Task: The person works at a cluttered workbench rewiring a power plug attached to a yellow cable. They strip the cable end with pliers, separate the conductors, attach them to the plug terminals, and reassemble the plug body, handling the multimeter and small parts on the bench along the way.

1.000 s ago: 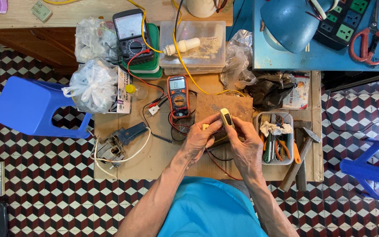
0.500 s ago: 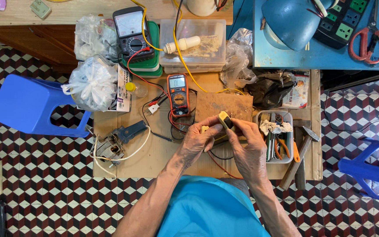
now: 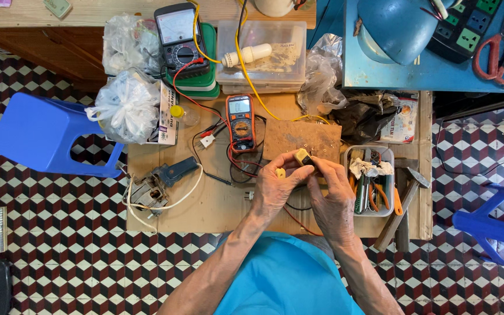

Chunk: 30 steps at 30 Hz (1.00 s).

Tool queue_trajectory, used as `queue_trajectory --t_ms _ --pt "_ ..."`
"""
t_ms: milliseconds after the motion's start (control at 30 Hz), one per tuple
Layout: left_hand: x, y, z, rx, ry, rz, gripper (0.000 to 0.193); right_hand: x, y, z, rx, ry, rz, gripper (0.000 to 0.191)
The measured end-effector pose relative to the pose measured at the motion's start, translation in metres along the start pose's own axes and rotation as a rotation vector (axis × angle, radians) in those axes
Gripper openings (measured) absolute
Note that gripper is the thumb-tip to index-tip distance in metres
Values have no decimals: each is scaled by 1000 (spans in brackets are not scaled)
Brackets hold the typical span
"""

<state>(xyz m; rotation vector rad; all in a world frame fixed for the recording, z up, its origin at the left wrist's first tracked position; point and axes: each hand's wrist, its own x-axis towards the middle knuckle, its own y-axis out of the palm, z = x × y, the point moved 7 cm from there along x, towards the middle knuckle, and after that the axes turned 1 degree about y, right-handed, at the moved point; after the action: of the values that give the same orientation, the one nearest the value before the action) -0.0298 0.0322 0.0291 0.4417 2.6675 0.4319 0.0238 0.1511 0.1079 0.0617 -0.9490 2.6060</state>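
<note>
Both hands over the low wooden workbench, worn bare planks. Left hand and right hand meet on a small yellow plastic part, blocky with a dark end; it sits at the fingertips, at 12 o'clock of both palms. Left thumb and fingers are closed under and around it from 9 o'clock, right fingertips pinch it from 3 o'clock. A second yellowish bit shows by the left knuckles; can't tell what it is. Brown perforated circuit board lies flat just behind the part at 12. Orange digital multimeter at 10 o'clock, red and black leads trailing. Clear plastic tray of pliers just beside the right hand at 3. Hammer beyond it, wooden handle.
</note>
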Motion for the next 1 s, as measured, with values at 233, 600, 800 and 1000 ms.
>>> queue_trajectory --t_ms 233,600,800,1000 --pt "-3 4 -9 30 23 -30 40 0 0 1 -11 -57 -37 34" --pt "-5 1 -13 129 69 -83 36 0 3 3 -42 -104 -30 36" --pt "-4 -4 -15 157 56 -84 36 -1 3 6 -75 -98 -37 38" --pt "-1 -2 -6 84 15 -28 38 1 2 5 -89 -94 -25 37"
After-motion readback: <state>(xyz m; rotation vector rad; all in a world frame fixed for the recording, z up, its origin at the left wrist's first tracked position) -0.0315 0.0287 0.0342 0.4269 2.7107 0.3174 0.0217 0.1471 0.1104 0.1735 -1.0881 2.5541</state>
